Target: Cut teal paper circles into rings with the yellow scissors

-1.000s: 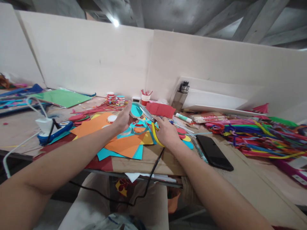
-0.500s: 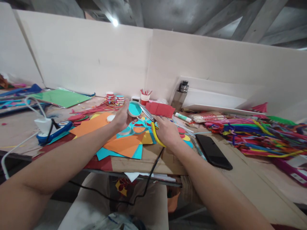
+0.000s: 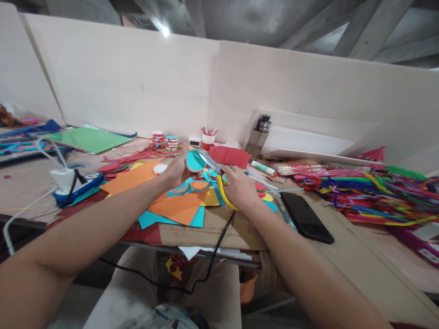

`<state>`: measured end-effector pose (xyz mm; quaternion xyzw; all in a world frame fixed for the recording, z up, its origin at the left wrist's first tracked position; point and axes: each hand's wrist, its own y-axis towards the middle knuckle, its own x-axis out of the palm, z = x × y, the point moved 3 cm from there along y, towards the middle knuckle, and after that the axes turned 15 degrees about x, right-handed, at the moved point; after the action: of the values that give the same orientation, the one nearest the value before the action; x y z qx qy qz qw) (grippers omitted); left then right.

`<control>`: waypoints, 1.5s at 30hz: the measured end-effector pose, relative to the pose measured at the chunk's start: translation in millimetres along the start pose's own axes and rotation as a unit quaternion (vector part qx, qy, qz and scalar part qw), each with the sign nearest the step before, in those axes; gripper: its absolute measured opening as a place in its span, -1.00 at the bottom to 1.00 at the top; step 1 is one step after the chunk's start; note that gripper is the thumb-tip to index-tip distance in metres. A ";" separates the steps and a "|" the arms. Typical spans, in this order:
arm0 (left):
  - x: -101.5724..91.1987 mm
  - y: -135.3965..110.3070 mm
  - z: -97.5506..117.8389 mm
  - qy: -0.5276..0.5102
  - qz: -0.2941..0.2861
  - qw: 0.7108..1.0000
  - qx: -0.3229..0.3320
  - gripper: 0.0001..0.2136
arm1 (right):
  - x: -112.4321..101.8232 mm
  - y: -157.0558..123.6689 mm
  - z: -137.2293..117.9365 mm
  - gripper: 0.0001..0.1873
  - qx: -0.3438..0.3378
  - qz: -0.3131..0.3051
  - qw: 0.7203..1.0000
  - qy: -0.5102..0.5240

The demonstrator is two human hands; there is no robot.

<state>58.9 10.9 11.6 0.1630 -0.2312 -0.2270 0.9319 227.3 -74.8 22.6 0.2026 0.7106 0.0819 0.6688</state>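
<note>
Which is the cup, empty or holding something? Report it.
Holding something: thin red sticks poke up out of the cup. The rest of its inside is hidden.

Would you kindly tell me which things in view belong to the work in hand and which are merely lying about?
In hand:
- round turquoise-topped piece, in the left hand
- yellow-handled scissors, in the right hand
- probably the orange paper

Apparently lying about:
- black phone
- bottle
- green sheet
</note>
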 end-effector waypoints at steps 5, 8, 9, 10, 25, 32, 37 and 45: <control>-1.4 1.9 4.2 0.001 0.000 1.000 -0.014 -0.28 | 1.1 1.0 0.2 -0.54 -0.006 -0.003 1.000 -0.003; -3.8 3.9 4.9 -0.001 -0.013 1.000 -0.021 -0.25 | 1.3 1.0 0.0 -0.52 -0.010 0.000 1.000 -0.005; -4.9 4.7 5.0 -0.001 -0.018 1.000 -0.024 -0.24 | 1.2 1.1 0.0 -0.52 -0.012 0.000 1.000 -0.005; -5.9 5.4 5.2 -0.003 -0.024 0.999 -0.027 -0.23 | 1.2 1.1 -0.2 -0.51 -0.014 0.001 1.000 -0.004; 5.4 0.1 8.2 -0.093 0.069 0.993 -0.032 -0.41 | -1.3 0.7 -0.4 -0.56 0.005 -0.001 1.000 0.007; -4.0 6.2 7.6 -0.076 0.063 0.995 -0.022 -0.40 | -4.1 -0.4 -3.2 -0.54 0.000 -0.009 1.000 0.004; -5.5 6.8 8.5 -0.071 0.059 0.995 -0.024 -0.38 | -4.2 -1.2 -3.6 -0.52 0.000 -0.009 1.000 0.007; -3.7 6.5 12.2 -0.069 0.064 0.995 -0.033 -0.39 | -2.7 -1.3 -2.6 -0.52 -0.002 -0.007 1.000 -0.002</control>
<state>52.1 15.8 23.2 0.1010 -0.2969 -0.1847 0.9314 224.6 -76.7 24.7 0.1966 0.7103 0.0779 0.6714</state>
